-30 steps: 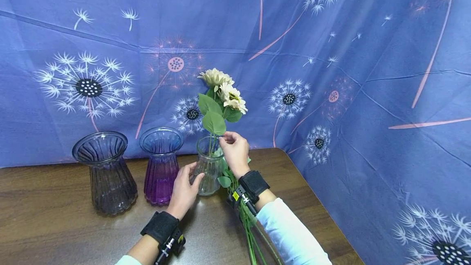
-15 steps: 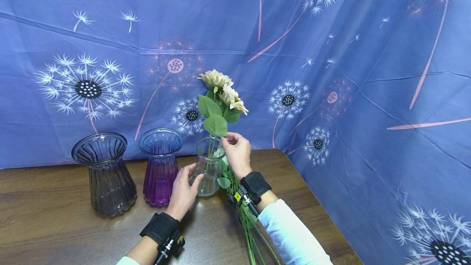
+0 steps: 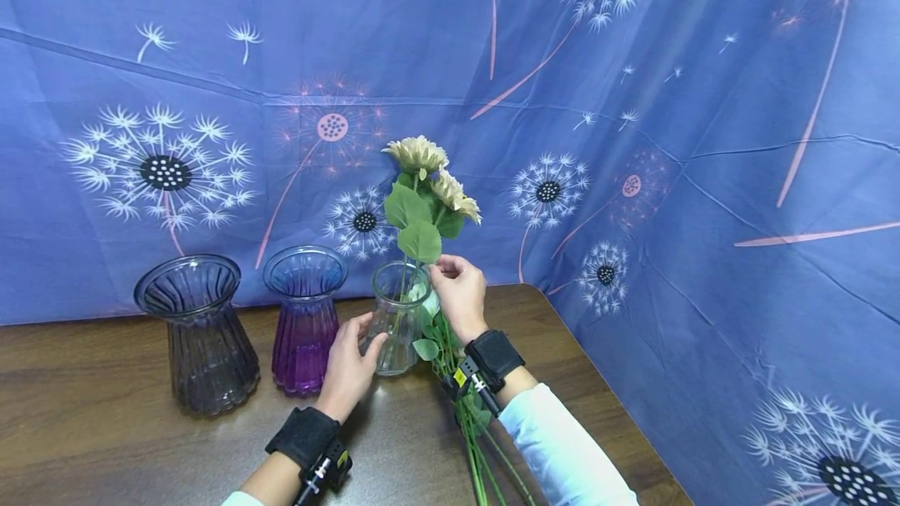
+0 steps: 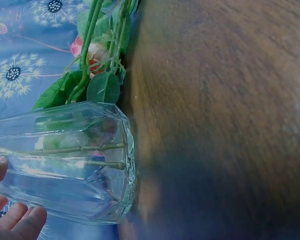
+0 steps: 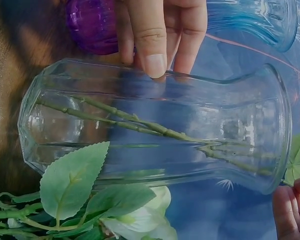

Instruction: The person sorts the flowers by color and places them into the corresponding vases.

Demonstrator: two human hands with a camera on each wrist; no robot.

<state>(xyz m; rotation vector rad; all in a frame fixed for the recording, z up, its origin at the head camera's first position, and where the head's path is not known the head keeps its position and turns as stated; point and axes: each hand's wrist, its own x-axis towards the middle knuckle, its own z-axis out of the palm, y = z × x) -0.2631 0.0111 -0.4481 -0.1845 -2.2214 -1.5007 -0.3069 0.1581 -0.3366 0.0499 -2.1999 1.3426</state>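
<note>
A clear glass vase point(image 3: 398, 334) stands upright on the table, with two stems point(image 5: 160, 129) reaching down inside nearly to its base. Above its rim rise two cream sunflowers point(image 3: 417, 155) with broad green leaves. My left hand point(image 3: 349, 361) holds the vase from its left side, thumb in front and fingers behind. At the right of the rim, my right hand point(image 3: 460, 295) pinches a flower stem between thumb and fingers; the wrist view cuts off part of this pinch.
A bundle of green stems point(image 3: 478, 451) with leaves and pale blooms lies right of the vase, under my right forearm. To the left stand a purple-blue vase point(image 3: 305, 342) and a dark grey vase point(image 3: 211, 358). A blue patterned cloth point(image 3: 450, 45) hangs behind the table point(image 3: 91, 412).
The sunflowers have shifted slightly right and lean more that way, and my right hand has moved right with them. My left hand and the clear vase stay in place.
</note>
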